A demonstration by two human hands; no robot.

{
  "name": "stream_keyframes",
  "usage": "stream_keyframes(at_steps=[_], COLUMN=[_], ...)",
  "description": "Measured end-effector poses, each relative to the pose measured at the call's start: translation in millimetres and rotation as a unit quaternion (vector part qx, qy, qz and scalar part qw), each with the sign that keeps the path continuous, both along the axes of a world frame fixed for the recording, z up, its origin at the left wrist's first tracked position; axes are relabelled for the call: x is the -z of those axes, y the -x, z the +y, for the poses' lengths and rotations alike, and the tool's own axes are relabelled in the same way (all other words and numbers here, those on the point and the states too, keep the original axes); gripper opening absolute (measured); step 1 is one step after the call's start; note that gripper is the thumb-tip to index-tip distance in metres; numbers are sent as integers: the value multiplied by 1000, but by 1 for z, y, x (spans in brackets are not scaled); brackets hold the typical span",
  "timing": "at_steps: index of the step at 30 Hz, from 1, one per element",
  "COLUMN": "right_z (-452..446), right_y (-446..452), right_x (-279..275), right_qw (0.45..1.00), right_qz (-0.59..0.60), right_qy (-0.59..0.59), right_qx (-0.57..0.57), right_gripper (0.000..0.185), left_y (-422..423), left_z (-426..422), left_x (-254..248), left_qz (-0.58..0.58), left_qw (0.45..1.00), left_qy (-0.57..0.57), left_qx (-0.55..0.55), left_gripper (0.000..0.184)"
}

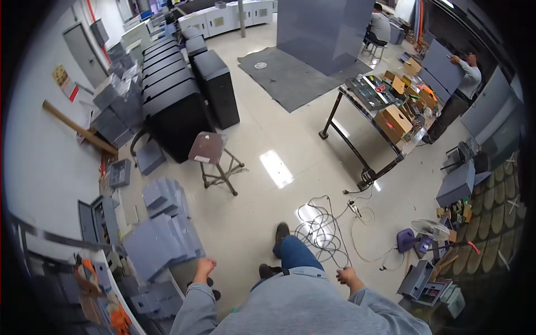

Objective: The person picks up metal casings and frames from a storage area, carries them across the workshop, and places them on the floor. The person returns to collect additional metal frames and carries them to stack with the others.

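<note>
My left hand [205, 269] hangs beside my body with its fingers curled in, and nothing shows in it. It is nearest to a stack of grey metal panels [162, 240] on the floor at the left. On the other side, my right hand [347, 274] is held low with its fingers bent. A dark cable [321, 229] lies in loose coils on the floor ahead of it, and one strand runs up to the fingers. Whether the hand grips that strand or only overlaps it in view, I cannot tell. My shoe [282, 231] is close to the coils.
A stool [206, 148] stands ahead left, by black cabinets [173, 106]. A workbench [385, 106] with tools and cardboard boxes is ahead right, with a person [469, 78] behind it and another person [381, 28] seated farther back. A fan [430, 230] stands at the right.
</note>
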State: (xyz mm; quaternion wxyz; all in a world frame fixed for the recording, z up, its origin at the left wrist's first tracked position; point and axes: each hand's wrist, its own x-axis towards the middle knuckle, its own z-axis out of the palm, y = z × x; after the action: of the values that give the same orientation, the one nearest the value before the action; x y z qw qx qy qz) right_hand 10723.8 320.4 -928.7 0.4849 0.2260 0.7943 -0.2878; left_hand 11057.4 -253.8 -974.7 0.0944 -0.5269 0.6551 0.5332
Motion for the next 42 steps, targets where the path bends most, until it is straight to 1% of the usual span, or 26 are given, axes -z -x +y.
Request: stream_keyframes(at_steps=[1,3,4,5,6,7,8,10,12,14,15,17,18,19,20,21,22,24,25,28,31,33,35,40,41,42], right_z=[0,-13,-41,-41,-88,-94,-91,-79,-100,-166,-181,-260,-299,-354,-390,-424,-456,-497,-512,-523,-485,-483,-491,-531,-547,-565], right_y=[-6,-8,4,13,39,61,80,133,198,282,320,395,422,448,474,497,514,555,577,641,689,707,720,755,763,772], right_x=[8,12,-25,-13,-88,-95,-79,-35,-10,-40,0,-19,-23,-90,-89,-91,-117,-117,-113,-68,37,-6,-37,-38,-38,-37], right_qw=[1000,999,998,998,991,990,995,992,985,986,942,969,947,974,972,965,953,924,904,904,854,924,968,994,993,990], right_qz=[6,-10,-29,-41,-34,-39,-78,-5,-124,13,111,94,195,133,104,88,98,116,125,125,154,1,-43,-29,-44,-59], right_qy=[-3,-19,-44,-39,-60,-36,-40,60,96,62,20,61,78,127,192,223,243,253,255,201,102,-13,-37,102,90,79], right_qx=[26,38,-20,-40,-115,-130,-38,-112,77,-153,-316,-219,-245,-130,-91,-104,-150,-263,-321,-357,-487,-383,-246,-8,-54,-103], right_gripper=[21,23,25,26,25,25,43,34,35,43,51,46,45,43,45,43,35,29,27,27,22,21,21,22,22,22], left_y=[37,101,137,170,201,228,244,290,324,373,392,432,457,481,503,525,545,578,591,621,655,686,725,878,926,968], left_z=[-10,-33,-48,-52,-57,-66,-70,-81,-87,-105,-113,-130,-140,-149,-160,-170,-179,-195,-207,-247,-299,-343,-394,-519,-535,-548], left_x=[-13,-12,-8,-15,-22,-16,-3,-27,-33,-32,-34,-37,-40,-43,-46,-49,-53,-58,-58,-42,-39,-40,-34,-4,-16,-29], left_qz=[64,117,147,100,53,12,-33,-153,-153,-158,-164,-159,-153,-143,-134,-124,-116,-102,-81,-103,-159,-183,-192,-134,-82,-52], left_qw=[995,988,982,990,995,996,990,952,967,966,965,963,963,964,965,965,969,976,970,961,946,935,927,948,957,981], left_qy=[-34,-79,-98,-92,-84,-56,-30,-50,-159,-164,-169,-168,-165,-161,-155,-150,-147,-144,-121,-113,-104,-95,-86,-69,-69,-44], left_qx=[-76,-64,-59,-29,0,66,131,260,124,124,120,139,147,156,166,174,161,131,192,231,264,289,309,281,269,184], left_gripper=[21,23,24,24,23,23,23,23,26,26,27,26,26,26,27,28,28,28,28,25,22,21,19,16,16,18])
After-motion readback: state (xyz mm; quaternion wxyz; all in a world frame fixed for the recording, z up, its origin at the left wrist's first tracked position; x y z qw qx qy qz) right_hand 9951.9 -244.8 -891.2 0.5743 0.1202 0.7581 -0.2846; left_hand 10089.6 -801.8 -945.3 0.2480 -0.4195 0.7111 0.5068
